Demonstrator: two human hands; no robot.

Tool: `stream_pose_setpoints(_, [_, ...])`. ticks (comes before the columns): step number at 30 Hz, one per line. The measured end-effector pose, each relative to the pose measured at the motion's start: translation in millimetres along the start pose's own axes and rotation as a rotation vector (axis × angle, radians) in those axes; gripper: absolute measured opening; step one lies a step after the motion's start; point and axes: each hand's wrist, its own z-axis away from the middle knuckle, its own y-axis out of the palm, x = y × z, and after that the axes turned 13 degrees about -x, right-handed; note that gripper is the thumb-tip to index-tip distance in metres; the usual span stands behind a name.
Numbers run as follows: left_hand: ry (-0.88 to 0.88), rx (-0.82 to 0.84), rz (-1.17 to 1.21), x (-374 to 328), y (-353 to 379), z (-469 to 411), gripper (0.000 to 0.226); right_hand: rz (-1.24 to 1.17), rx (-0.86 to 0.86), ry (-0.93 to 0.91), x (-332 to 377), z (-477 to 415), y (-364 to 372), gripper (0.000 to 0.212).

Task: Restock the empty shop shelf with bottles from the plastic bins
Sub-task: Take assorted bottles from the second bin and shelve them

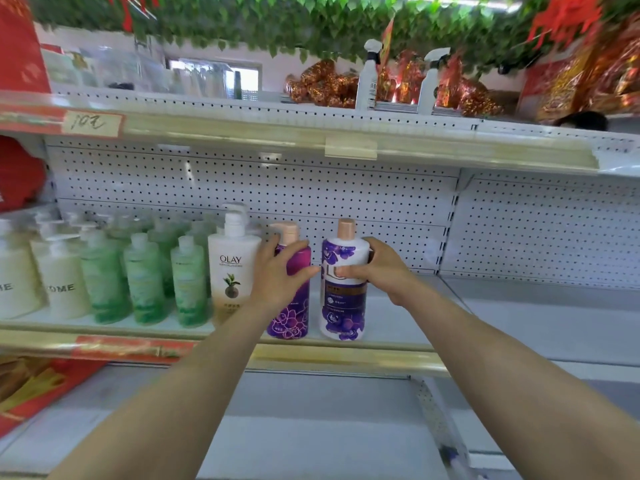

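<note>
Holding: left hand (277,271) wrapped the magenta bottle (289,320); right hand (377,268) gripped the white-purple bottle (343,306).
Place: both stood near the shelf (415,317) front, beside the Olay bottle (232,271).
Risk: a careless release could have tipped one off.

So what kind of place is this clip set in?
Most likely a small shop aisle: metal shelves with pegboard backs, rows of soap and lotion bottles facing out, and a handwritten price tag on the shelf edge.
</note>
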Motion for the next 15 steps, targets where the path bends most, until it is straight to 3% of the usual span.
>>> stream_pose_setpoints(7, [0.084,-0.097,0.023,16,12,3,0.048,-0.035,0.052,0.037,-18,-24,4,0.049])
stream_pose_setpoints(15, [0.144,-0.157,-0.013,26,20,2,0.055,-0.048,0.065,0.051,-31,-42,12,0.051])
